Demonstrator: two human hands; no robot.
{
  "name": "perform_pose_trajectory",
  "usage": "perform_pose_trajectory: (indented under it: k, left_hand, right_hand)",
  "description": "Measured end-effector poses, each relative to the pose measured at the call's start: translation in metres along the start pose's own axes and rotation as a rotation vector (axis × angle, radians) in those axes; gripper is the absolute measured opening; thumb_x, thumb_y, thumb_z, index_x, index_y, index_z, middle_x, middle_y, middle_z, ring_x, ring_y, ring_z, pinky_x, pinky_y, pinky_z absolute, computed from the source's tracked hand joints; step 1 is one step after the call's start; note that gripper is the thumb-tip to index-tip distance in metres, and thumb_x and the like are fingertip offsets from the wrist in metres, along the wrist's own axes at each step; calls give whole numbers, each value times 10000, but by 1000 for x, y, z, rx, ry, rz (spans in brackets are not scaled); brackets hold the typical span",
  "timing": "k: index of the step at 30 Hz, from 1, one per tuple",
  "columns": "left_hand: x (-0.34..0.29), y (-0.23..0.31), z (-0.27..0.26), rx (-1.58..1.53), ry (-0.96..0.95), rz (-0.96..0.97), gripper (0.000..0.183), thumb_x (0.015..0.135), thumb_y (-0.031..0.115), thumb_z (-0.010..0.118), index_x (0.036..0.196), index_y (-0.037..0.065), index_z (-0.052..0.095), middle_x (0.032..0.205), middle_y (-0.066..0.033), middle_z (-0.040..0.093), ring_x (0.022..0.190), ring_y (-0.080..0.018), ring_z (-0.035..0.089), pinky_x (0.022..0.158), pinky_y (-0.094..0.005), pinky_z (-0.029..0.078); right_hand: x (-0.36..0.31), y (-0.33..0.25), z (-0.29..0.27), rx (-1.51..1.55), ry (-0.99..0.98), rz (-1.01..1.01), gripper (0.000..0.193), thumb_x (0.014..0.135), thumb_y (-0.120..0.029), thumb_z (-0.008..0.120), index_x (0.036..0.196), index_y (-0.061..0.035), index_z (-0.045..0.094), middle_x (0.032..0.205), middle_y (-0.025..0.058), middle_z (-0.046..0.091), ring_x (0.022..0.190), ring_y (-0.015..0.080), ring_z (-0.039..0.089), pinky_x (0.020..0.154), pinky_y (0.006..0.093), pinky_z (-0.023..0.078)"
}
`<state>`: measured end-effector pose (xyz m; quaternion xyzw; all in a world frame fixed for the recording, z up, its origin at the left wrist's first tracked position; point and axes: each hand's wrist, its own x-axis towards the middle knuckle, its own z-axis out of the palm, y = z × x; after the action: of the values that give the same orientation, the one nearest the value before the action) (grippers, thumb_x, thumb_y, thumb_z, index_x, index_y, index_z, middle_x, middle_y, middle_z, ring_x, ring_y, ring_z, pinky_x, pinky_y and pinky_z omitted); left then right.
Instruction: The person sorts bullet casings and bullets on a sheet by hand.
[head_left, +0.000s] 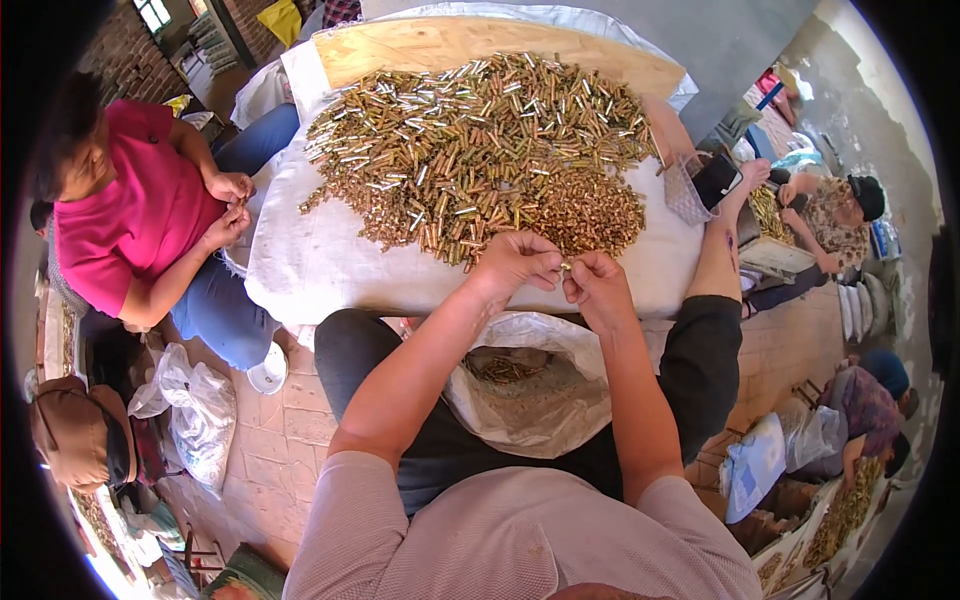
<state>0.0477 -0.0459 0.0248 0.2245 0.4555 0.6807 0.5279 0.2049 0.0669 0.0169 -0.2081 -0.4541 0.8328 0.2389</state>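
Two bare hands meet at the near edge of the white cloth-covered table [300, 285], and a small gold-coloured metal piece [566, 267] sits between their fingertips. The left hand [518, 262] has thumb and forefinger narrowed to a pinch at one side of it; the right hand [600, 287] pinches just opposite, presumably because something so small needs steadying from both sides. I can't tell its exact shape from here. Beyond lies a broad pile of slim brass-coloured metal tubes [470, 130], with a mound of short coppery metal bits [590, 212] at its near right, both probably left close for a short reach. A pale wooden board [480, 45] stands along the far side, seemingly to stop tubes sliding off. Between the knees, an open white woven sack [540, 425] holds some loose brass-coloured pieces [503, 369], likely set there to catch whatever drops.
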Motion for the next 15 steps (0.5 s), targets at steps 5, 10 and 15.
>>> perform_pose_trajectory:
  k: [5, 10, 15]
  left_hand:
    - [7, -19, 2, -15, -17, 19, 132, 899, 78, 717, 962, -32, 680, 845, -102, 698, 723, -183, 691, 666, -319, 614]
    - [11, -21, 1, 116, -54, 82, 160, 902, 106, 723, 976, -28, 678, 855, -98, 698, 746, -181, 693, 665, -326, 609]
    - [28, 7, -30, 625, 213, 247, 294, 864, 212, 753, 1048, -2, 672, 914, -130, 700, 797, -237, 700, 707, -376, 572]
  right_hand:
    - [1, 4, -4, 87, -54, 17, 64, 905, -65, 703, 901, -53, 641, 695, 35, 617, 589, 140, 557, 532, 268, 424]
    - [2, 1, -6, 112, -36, 8, 74, 906, -92, 712, 887, -67, 645, 668, 37, 606, 559, 143, 542, 514, 267, 415]
    - [-2, -6, -1, -206, -114, 88, 73, 884, -83, 712, 865, -46, 652, 725, 30, 646, 580, 103, 596, 514, 240, 471]
